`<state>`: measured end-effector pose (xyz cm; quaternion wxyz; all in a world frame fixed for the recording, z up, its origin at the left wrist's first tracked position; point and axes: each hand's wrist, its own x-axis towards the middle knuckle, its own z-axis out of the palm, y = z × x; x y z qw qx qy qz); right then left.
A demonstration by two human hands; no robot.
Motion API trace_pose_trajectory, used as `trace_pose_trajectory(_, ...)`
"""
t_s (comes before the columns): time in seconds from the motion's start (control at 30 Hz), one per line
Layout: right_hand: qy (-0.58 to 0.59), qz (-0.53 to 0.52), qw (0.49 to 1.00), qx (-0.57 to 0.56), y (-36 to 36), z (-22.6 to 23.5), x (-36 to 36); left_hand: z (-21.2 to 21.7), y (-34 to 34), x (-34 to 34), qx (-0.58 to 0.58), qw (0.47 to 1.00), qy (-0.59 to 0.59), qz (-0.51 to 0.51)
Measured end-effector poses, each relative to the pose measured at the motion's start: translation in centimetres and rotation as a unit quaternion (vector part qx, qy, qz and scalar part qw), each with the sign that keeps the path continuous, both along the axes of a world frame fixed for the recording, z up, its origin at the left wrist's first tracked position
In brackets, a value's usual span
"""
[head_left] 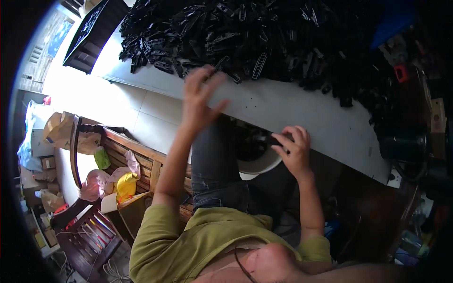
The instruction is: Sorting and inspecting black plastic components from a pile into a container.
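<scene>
A wide heap of black plastic parts [264, 42] covers the far side of the white table [292, 101]. My left hand [199, 96] reaches to the heap's near edge, its fingers spread and somewhat blurred, with nothing visibly gripped. Lower and to the right, my right hand [295, 148] is over the table's near edge with its fingers curled. A small dark piece [272, 140] shows at its fingertips; its exact kind is too dark to make out. Beneath that hand, a pale round bucket [262, 168] stands by my legs, with dark parts inside.
At the upper left is a black crate [92, 35]. A wooden bench [151, 162] on the left bears pink and yellow bags and a cardboard box [127, 212]. A dark cylindrical object [403, 147] is near the table's right end; a red item [400, 73] lies farther back.
</scene>
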<state>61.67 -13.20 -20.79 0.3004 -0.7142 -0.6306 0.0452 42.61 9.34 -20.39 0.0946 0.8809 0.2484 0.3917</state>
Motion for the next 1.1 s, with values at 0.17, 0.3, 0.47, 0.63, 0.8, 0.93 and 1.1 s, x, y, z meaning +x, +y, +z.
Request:
trace_pose_trajectory(0.17, 0.030, 0.065, 0.997, 0.021, 1.3, -0.1, 0.2, -2.9, 3.9, -3.0, -0.067, 0.993, 0.038, 0.084)
trace_pose_trajectory(0.3, 0.095, -0.166, 0.979, 0.070, 2.9, -0.6, 5.1, -2.7, 1.0, -1.3, -0.098, 0.993, 0.028, 0.058)
trace_pose_trajectory(0.47, -0.109, -0.214, 0.963, 0.120, 5.1, -2.2, 12.9, -2.4, -1.8, 2.1, -0.116, 0.993, 0.030, 0.020)
trace_pose_trajectory(0.63, -0.157, -0.212, 0.963, 0.048, 5.8, -2.7, 13.5, -2.3, -3.2, 4.7, -0.136, 0.990, 0.048, -0.014)
trace_pose_trajectory(0.8, -0.080, -0.229, 0.970, -0.013, 4.4, -1.8, 11.7, -2.0, -3.3, 4.6, -0.140, 0.988, 0.038, -0.045)
trace_pose_trajectory(0.93, 0.011, -0.217, 0.976, -0.001, 2.8, -0.1, 9.8, -1.6, -3.3, 3.5, -0.118, 0.991, 0.005, -0.062)
trace_pose_trajectory(1.1, 0.214, -0.173, 0.961, -0.034, 2.0, 0.3, 4.1, -1.9, -3.8, 2.7, -0.168, 0.985, 0.038, -0.031)
